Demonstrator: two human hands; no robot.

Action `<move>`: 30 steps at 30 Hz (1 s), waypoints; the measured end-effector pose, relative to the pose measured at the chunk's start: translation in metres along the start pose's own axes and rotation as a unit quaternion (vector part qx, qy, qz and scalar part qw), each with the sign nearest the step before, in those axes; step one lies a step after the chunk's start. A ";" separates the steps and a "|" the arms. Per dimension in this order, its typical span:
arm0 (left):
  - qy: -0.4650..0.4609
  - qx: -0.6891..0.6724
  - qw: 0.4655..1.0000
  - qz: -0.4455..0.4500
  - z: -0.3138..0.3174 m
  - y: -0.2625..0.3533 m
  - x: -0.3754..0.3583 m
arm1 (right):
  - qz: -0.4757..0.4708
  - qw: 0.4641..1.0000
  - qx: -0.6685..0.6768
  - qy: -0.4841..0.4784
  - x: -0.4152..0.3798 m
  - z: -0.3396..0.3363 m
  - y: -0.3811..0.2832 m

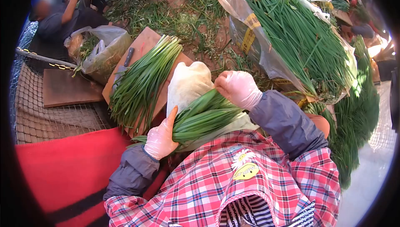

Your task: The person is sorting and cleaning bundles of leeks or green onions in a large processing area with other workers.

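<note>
A bunch of green garlic chives (208,120) lies across my lap, over a pale cloth (189,81). My left hand (161,140), in a thin translucent glove, is closed round the bunch's lower left end, its thumb pointing up along the leaves. At the upper right edge of the bunch, my gloved right hand (239,87) has its fingers curled and pinched on leaves; their tips are partly hidden. Ahead and left, a larger pile of garlic chives (146,79) rests on a wooden board (173,68), beside a knife (128,58) with a dark handle.
A big plastic bag (246,27) full of long chives stands ahead right, with more chives (350,131) heaped beside me. Another plastic bag (106,45) stands at left, near a seated person (62,20). Trimmings (179,12) litter the ground. A red blanket (71,164) is at lower left.
</note>
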State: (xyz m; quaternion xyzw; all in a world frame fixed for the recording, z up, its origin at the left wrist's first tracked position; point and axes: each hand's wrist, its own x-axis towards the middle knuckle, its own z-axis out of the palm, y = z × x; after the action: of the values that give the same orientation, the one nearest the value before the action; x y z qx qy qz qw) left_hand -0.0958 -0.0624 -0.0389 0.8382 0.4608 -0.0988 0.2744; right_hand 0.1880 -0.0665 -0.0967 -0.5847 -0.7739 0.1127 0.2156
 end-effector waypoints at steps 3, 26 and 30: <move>0.021 0.009 0.999 0.034 0.005 0.000 0.001 | 0.009 0.993 0.114 0.027 0.002 0.003 0.001; -0.148 -0.087 0.985 -0.011 -0.007 -0.016 0.012 | -0.111 0.993 -0.023 0.010 0.021 0.004 -0.027; -0.186 -0.128 0.974 0.006 -0.013 -0.026 0.019 | -0.178 0.981 -0.081 -0.002 0.029 0.005 -0.015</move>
State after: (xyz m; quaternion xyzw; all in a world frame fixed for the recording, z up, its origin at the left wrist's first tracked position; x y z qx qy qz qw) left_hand -0.1078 -0.0308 -0.0458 0.7657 0.4057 -0.1918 0.4609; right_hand 0.1660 -0.0432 -0.0892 -0.4531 -0.8725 0.0106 0.1823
